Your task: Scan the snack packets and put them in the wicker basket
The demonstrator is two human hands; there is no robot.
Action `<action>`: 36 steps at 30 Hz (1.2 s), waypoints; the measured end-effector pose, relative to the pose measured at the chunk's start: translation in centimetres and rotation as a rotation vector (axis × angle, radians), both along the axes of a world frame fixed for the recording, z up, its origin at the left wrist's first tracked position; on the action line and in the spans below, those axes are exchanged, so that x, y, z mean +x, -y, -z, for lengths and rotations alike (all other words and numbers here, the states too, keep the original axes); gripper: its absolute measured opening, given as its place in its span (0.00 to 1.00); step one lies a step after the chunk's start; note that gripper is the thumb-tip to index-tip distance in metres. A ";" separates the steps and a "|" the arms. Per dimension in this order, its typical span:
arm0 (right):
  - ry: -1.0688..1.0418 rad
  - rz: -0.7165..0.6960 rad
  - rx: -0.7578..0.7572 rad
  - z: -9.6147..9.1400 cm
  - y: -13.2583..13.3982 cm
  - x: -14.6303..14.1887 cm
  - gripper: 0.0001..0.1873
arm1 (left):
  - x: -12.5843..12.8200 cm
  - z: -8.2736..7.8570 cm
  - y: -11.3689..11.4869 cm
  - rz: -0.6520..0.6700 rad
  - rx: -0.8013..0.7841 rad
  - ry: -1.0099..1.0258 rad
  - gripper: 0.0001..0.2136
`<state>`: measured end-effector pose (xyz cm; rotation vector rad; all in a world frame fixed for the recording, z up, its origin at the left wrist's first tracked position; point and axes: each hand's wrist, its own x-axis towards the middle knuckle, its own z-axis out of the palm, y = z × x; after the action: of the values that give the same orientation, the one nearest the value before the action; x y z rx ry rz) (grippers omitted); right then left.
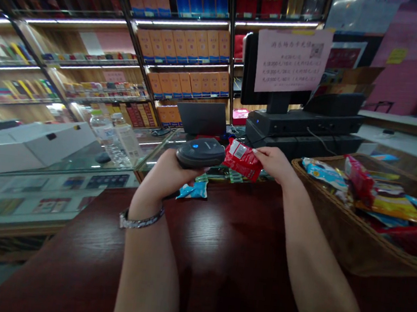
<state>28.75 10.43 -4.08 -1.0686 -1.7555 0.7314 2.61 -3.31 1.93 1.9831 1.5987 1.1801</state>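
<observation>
My left hand (171, 172) is wrapped round a dark barcode scanner (201, 153) with a small blue light on top. Its front end points right, close to a red snack packet (243, 160). Pinched by its right edge, that packet hangs from my right hand (273, 162), with a white barcode label turned up. On the counter beneath the scanner lies a blue snack packet (194, 190), partly hidden by my left hand. Under the red packet, green-and-white packaging (234, 176) shows in part.
A wicker basket (319, 232) of snack packets stands right on the dark wooden counter (201, 254). Behind are a monitor with a pink notice (291, 60), a black screen (202, 118), clear bottles (115, 139) and a white box (26, 147) on glass cases, and shelves of boxes.
</observation>
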 end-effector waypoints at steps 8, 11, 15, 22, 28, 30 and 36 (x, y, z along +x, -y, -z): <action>0.214 0.244 0.163 -1.8 1.8 0.1 0.18 | 1.1 0.5 -0.9 0.013 0.067 -0.034 0.17; 0.223 0.274 0.195 -2.1 2.2 0.1 0.19 | 1.1 0.7 -1.2 0.015 0.060 -0.031 0.19; 0.218 0.287 0.206 -2.5 2.7 0.4 0.20 | 0.9 0.9 -1.5 0.021 0.037 -0.032 0.20; 0.235 0.303 0.207 -3.1 3.2 1.3 0.18 | 1.3 0.7 -1.1 0.055 0.070 -0.046 0.18; 0.190 0.386 0.271 -3.8 4.2 4.2 0.18 | 2.5 -0.1 -0.6 0.109 0.080 0.007 0.15; 0.157 0.476 0.300 -4.4 5.3 5.9 0.18 | 2.9 -0.3 -0.4 0.128 0.078 0.013 0.13; 0.160 0.888 0.414 -4.8 8.5 12.2 0.21 | 3.1 -0.6 -0.2 0.142 0.040 0.020 0.11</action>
<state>40.99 1.91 0.75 -1.4521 -1.2631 -0.2595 5.69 -3.13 2.53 2.0647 1.4090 1.1816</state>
